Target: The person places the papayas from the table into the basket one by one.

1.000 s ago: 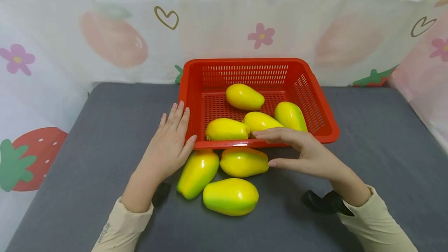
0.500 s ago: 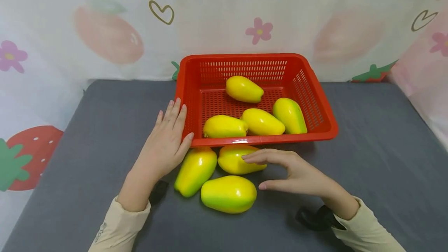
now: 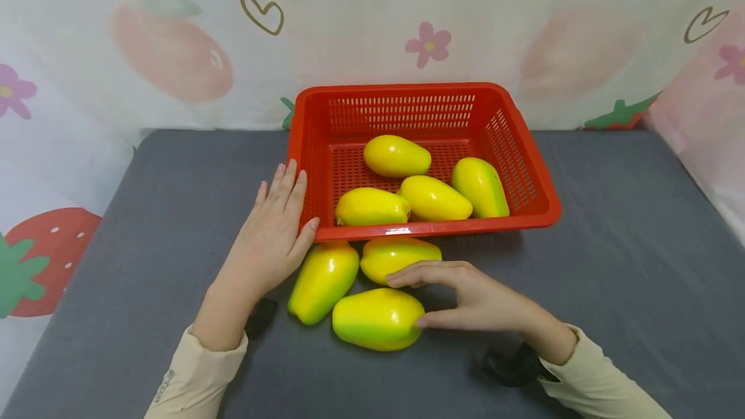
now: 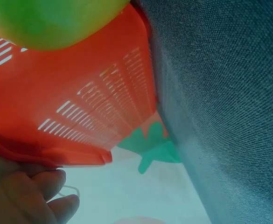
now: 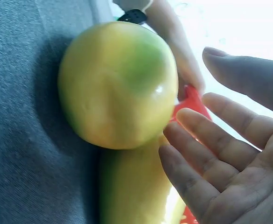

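Printed white backdrop [image 3: 349, 31] with fruit, flower and heart motifs stands behind a grey surface [image 3: 628, 277]. Head view: a red slotted basket [image 3: 401, 230] sits toward the rear of the surface and contains four glossy yellow fruits [image 3: 435, 198], one set back and three along the front wall. Three more fruits lie on the surface before it: a left fruit [image 3: 324, 283], placed obliquely; a rear fruit [image 3: 398, 258], next to the basket's front rim; and a front fruit [image 3: 378, 319], oblong, smooth, yellow with a green flank. Left hand [image 3: 270, 231]: fingers extended, resting along the basket's left rim. Right hand [image 3: 465, 293]: fingers extended, thumb well apart, positioned at the right end of the front fruit; contact cannot be confirmed.

Left wrist view: the basket's slotted outer wall fills the centre, a green-yellow fruit is at the top edge, and the left fingers lie against the rim.

Right wrist view: the front fruit appears end-on, rounded, with a green patch. The right hand is spread beside it, palm visible, gripping nothing.
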A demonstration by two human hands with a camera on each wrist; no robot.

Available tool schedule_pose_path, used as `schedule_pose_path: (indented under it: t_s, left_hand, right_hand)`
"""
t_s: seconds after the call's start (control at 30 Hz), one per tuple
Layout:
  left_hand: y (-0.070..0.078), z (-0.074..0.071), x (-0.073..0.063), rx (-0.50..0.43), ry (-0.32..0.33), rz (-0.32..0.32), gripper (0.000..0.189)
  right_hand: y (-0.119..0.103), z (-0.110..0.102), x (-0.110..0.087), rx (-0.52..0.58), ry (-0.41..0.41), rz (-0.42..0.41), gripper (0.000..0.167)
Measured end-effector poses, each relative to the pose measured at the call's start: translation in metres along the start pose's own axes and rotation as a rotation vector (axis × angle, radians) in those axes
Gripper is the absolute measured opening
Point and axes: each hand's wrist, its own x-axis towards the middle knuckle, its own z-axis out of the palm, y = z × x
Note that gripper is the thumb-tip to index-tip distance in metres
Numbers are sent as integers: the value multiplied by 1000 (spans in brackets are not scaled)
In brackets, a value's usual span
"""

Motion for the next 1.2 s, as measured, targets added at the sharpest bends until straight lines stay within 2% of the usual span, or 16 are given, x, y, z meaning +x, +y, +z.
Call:
schedule_pose_path:
  t_s: [0.5,0.63,0.83,1.2]
  left_hand:
    - [0,0,1,0,2,3,65]
    - [0,-1,2,0,-4,-2,66]
    - [0,-1,1,-1,-4,-5,66]
    - [-1,1,0,-3,0,1,66]
  right_hand:
    - [3,10,1,-104,-22,40,47]
    - [4,12,1,-171,-49,38,48]
    - [4,15,2,-269,-95,29,52]
    - [2,22,3,-322,-155,51,68]
